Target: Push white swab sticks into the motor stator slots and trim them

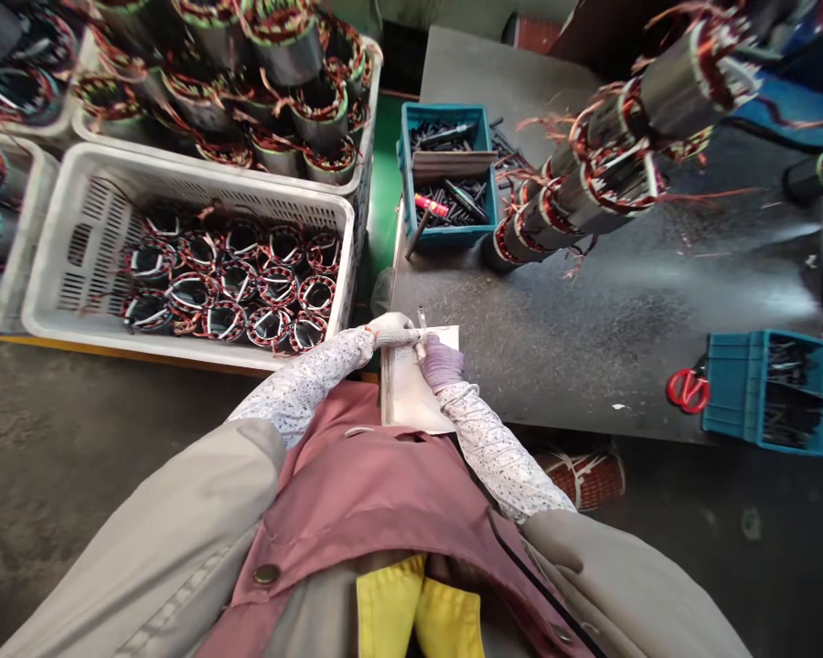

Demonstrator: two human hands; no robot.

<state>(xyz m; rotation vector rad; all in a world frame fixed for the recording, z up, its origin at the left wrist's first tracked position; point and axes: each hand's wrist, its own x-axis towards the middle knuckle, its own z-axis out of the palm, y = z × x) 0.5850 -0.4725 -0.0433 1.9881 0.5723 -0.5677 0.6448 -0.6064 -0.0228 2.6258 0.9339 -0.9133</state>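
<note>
Lying along the left edge of the desk point(555, 366), a white paper pad point(415, 393) runs down to the person's pink apron point(384, 475), which covers its lower end. A narrow gap parts the desk from a white crate point(47, 247) on the left; rightward, a broad stretch of desk speckled with dark bits reaches to red-handled scissors point(688, 391). Beyond the pad, a blue box point(456, 238) and a slanting row of wound cylinders point(562, 210) bound the space. Both forearms angle inward, the hands meeting over the pad's upper end. The right hand point(443, 364), in a lilac glove, has its fingers clamped on a slim white pen point(422, 322), which points away from the body. The left hand point(392, 330), in a white glove, bends toward the pen, fingers close together; whether they grip it I cannot tell. Any writing is too small to read, and the right hand hides part of the pen.
</note>
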